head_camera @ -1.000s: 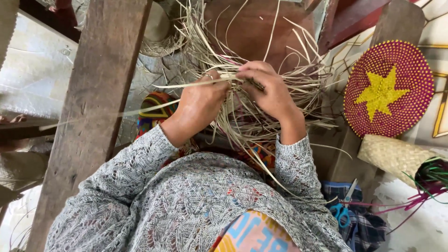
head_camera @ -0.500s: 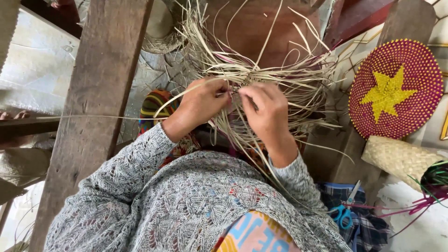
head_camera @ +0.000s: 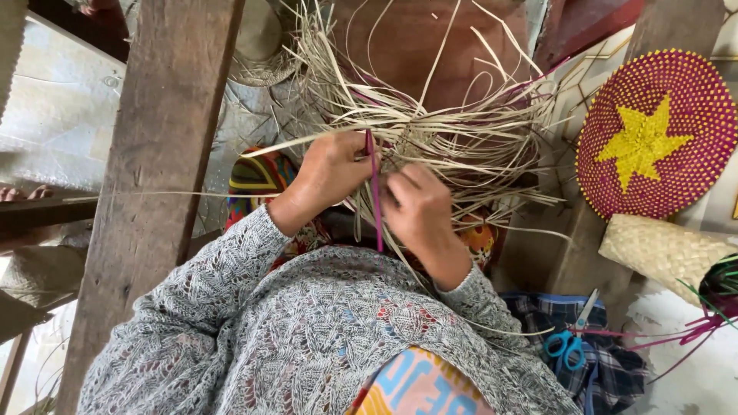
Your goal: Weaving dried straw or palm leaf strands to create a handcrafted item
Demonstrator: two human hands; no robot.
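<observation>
Both hands work close together in the tangle of pale straw strips (head_camera: 461,142). The left hand (head_camera: 332,170) is curled shut, pinching strips at the weave's centre just above its knuckles. The right hand (head_camera: 419,206) has dropped lower than a moment ago and now pinches a purple strip (head_camera: 375,192), which stands between the two hands and was not there before; its exact grip is hard to see. Beyond the right hand lie a round purple mat with a yellow star (head_camera: 657,134) and blue-handled scissors (head_camera: 567,342).
</observation>
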